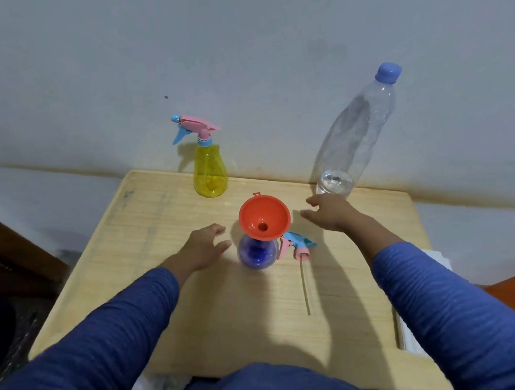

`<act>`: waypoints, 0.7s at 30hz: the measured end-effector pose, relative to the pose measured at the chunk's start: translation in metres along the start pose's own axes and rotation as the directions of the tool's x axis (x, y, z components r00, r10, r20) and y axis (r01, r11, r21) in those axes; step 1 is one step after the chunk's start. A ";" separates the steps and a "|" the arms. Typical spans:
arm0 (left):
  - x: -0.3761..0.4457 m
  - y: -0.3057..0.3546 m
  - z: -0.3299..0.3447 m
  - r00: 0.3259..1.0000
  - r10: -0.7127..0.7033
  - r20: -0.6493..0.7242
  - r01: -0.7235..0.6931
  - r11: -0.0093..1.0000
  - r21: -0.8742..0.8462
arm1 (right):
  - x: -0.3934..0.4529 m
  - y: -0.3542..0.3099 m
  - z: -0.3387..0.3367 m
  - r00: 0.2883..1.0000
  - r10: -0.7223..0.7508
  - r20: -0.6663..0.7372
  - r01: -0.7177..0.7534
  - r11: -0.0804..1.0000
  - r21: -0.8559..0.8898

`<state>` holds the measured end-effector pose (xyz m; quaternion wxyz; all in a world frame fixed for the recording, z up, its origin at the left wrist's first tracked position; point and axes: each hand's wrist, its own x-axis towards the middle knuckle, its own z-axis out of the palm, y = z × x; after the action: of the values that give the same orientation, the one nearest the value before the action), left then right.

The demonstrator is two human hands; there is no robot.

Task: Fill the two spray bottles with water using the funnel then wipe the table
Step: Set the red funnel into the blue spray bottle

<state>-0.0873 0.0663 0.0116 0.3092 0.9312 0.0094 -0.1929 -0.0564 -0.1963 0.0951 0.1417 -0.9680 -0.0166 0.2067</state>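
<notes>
I judge the step in hand is pouring into the blue spray bottle point(258, 252), mid-table with the orange funnel point(264, 217) seated in its neck, so I'd steady that bottle and pour slowly. My left hand point(203, 249) hovers just beside it, fingers loose, holding nothing. My right hand point(327, 212) reaches open toward the capped water bottle point(354, 136), grasping nothing yet.
</notes>
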 end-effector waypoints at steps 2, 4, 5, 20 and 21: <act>0.013 0.005 -0.022 0.996 -0.024 0.089 0.009 0.986 0.166 | 0.003 -0.002 -0.008 0.995 0.048 0.082 -0.031 0.979 -0.202; 0.026 0.021 -0.046 0.991 -0.001 0.132 -0.040 0.950 0.310 | 0.004 -0.004 -0.018 0.990 0.103 0.097 -0.074 0.960 -0.268; 0.032 0.032 -0.058 0.988 0.023 0.151 -0.078 0.924 0.374 | 0.002 -0.005 -0.024 0.987 0.134 0.088 -0.107 0.959 -0.262; 0.082 0.278 -0.151 0.847 0.509 0.150 -0.494 0.652 0.575 | -0.032 0.018 -0.195 0.810 0.424 -0.405 -0.461 0.887 0.008; 0.082 0.290 -0.147 0.835 0.535 0.129 -0.513 0.671 0.535 | -0.032 0.018 -0.204 0.808 0.399 -0.433 -0.439 0.898 0.008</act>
<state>0.0805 -0.0913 0.2555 0.0709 0.9460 -0.3078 -0.0724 -0.0035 -0.2706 0.2809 0.0476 -0.9744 0.2190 0.0167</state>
